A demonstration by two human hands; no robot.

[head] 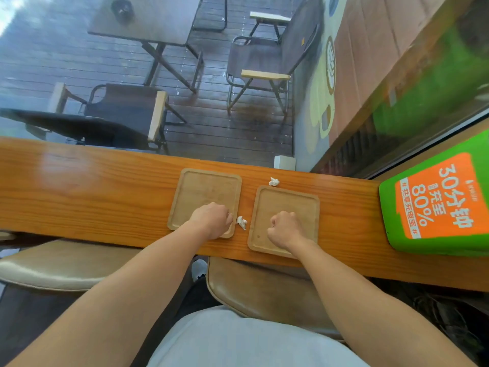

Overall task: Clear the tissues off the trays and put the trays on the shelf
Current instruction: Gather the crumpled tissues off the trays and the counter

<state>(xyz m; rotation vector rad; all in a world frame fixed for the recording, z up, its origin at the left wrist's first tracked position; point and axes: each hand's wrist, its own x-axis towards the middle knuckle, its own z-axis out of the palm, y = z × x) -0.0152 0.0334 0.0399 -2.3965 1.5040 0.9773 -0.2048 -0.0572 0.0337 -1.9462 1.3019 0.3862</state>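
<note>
- Two wooden trays sit side by side on the long wooden counter (105,186): the left tray (205,192) and the right tray (287,205).
- The left hand (211,219) rests curled over the left tray's near right corner.
- The right hand (285,229), fingers curled in, sits on the right tray.
- One crumpled tissue (241,222) lies on the counter between the trays, just beside the left hand.
- A second tissue (274,181) lies just beyond the right tray's far edge.
- A green and orange sign (436,205) stands at the right end.
</note>
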